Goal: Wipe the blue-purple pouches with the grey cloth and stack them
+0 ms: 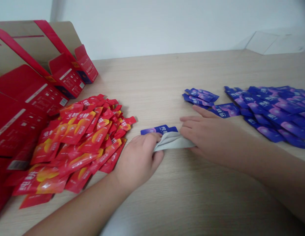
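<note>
My left hand (pixel 140 160) is closed round the left end of a pale grey-white, thin, creased piece (pixel 175 141) that looks like a folded sheet or pouch. At its right end, the bent fingers of my right hand (pixel 206 134) grip the same piece, with one finger stretched toward the purple sachets. A purple sachet (pixel 156 129) lies flat on the table just behind the pale piece. Beyond my right hand are a few more purple sachets (pixel 200 97) and a single one (pixel 226 110).
A heap of red and yellow sachets (pixel 78 131) covers the left side of the table (pixel 152 78). Several red cartons (pixel 31 88) stand at the far left. On the right lies a spread of purple sachets (pixel 275 111). A white box (pixel 277 42) sits at the back right by the wall.
</note>
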